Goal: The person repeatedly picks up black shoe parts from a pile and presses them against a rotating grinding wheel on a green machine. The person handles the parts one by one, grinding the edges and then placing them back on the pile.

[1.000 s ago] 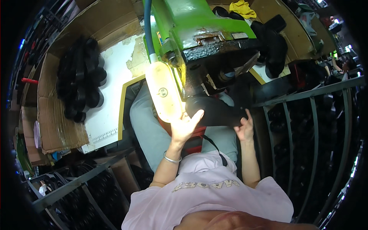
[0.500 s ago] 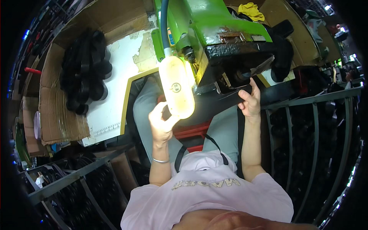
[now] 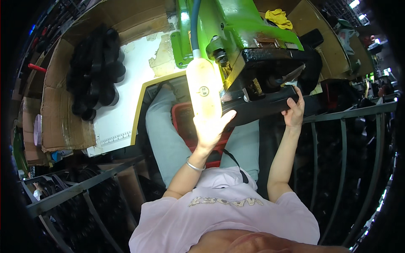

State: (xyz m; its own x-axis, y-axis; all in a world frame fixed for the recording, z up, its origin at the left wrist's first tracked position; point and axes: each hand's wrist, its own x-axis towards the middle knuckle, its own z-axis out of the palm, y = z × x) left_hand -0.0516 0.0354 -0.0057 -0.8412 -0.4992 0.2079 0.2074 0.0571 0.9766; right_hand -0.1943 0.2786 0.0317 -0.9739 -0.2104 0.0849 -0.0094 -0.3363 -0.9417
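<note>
A long black piece, smooth and soft-edged, lies across the front of a green machine, under its dark head. My right hand is closed on the piece's right end, fingers bent round its edge. My left hand is at the piece's left end, thumb stretched out against its near edge. Its other fingers are hidden by a bright, elongated lamp on a blue-grey flexible stem. Glare washes out that area, so whether this hand grips anything is unclear.
Several black pieces are piled in an open cardboard box beside a white tabletop with a yellow edge. A yellow cloth lies behind the machine. Metal racks flank me, and a red container sits between my legs.
Both my hands have moved right. My left hand has gone from a bent-finger pose at the lamp's lower end to a spread thumb. The black piece has come further into view.
</note>
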